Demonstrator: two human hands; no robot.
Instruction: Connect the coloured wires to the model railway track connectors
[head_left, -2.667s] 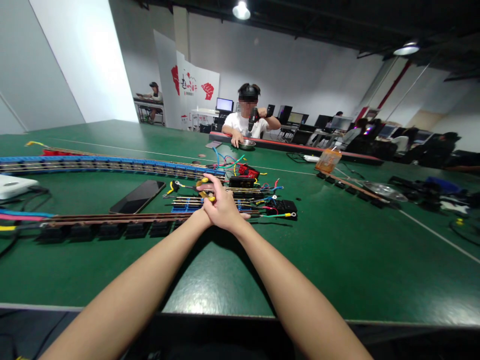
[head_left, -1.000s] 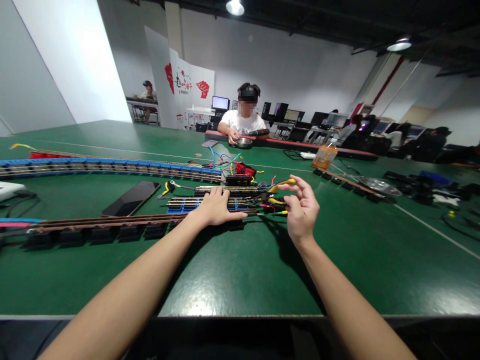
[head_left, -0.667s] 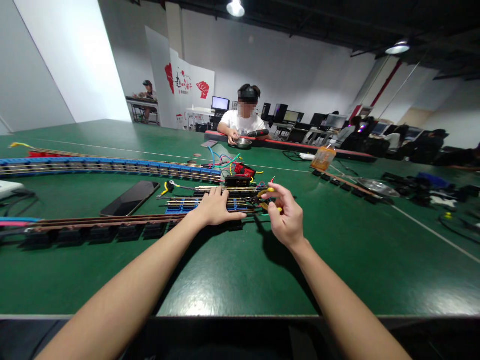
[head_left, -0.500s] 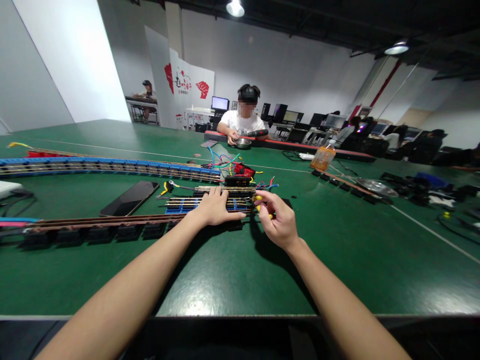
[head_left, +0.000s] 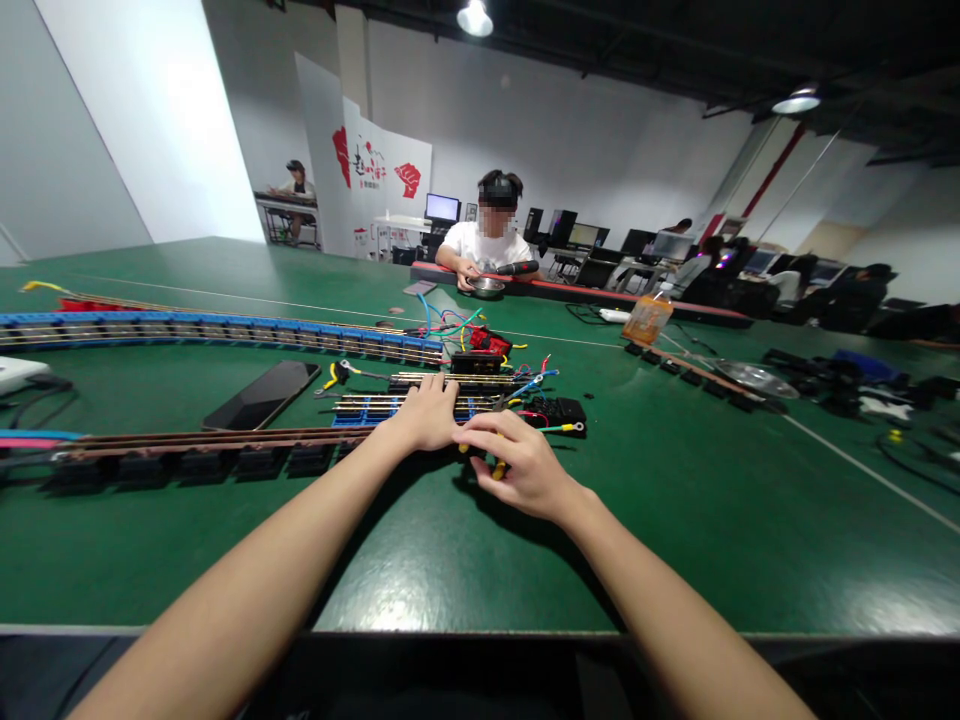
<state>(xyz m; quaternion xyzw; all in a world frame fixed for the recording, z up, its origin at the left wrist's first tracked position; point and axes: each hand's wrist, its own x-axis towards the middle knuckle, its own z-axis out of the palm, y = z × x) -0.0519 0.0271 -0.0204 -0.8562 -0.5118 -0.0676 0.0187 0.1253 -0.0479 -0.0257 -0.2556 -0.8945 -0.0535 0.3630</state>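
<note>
L hand [head_left: 429, 415] lies palm-down, grip wide, on a blue-based rail strip [head_left: 360, 408]. R hand [head_left: 525, 465], at its 4 o'clock, curls round yellow-handled pliers [head_left: 499, 468], 2 handles apart, head hard to make out; can't tell if it touches L thumb. Black connector [head_left: 568, 410] w/ wires: approx. 2 o'clock of R hand. Clockwise round both hands on green table [head_left: 675, 500]: phone [head_left: 262, 397], btwn 9 & 10 o'clock; co-worker [head_left: 486, 243] w/ metal bowl [head_left: 486, 287], 12; orange bottle [head_left: 647, 320], 2.

My head-worn view, facing forward and down, left hand [head_left: 429, 416] and right hand [head_left: 529, 468] close, green table [head_left: 435, 570] below, white wall [head_left: 600, 150] far off
</note>
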